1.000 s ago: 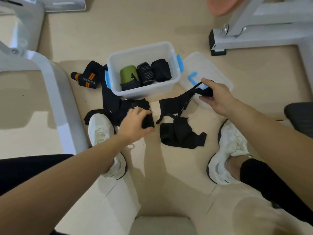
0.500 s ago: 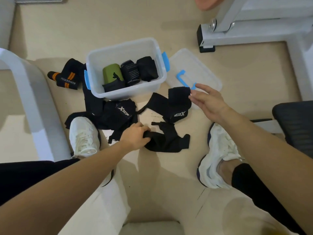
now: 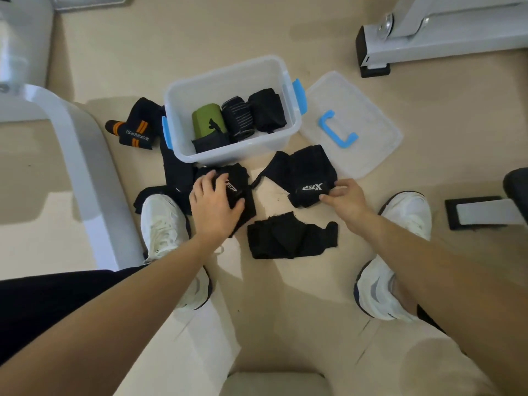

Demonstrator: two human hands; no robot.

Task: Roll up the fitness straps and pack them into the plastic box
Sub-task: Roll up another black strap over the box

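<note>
On the beige floor (image 3: 285, 295), between a pair of white sneakers, several black fitness straps lie loose in front of a clear plastic box (image 3: 183, 95) with blue latches. Inside the box, a green rolled strap (image 3: 205, 121), a black roll with grey stripes (image 3: 237, 118) and a plain black roll (image 3: 267, 110) stand side by side, with a small black piece tucked against the near wall. The box's clear lid (image 3: 368, 155), with its blue handle, lies flat on the floor just beside the box on its right. The left hand (image 3: 213, 207) rests palm-down on a black strap with white lettering (image 3: 243, 207), fingers spread over it and pressing it to the floor; its grip is wide and flat, not closed around anything. The right hand (image 3: 345, 198) pinches the near edge of a second black strap marked XTEP (image 3: 303, 172) between thumb and fingertips, a narrow grip holding the fabric. A third crumpled black strap (image 3: 288, 238) lies untouched on the floor nearer the person, between the two arms. A black strap with orange stripes (image 3: 134, 130) lies to the left of the box, touching more black webbing that runs along the box's left side.
</note>
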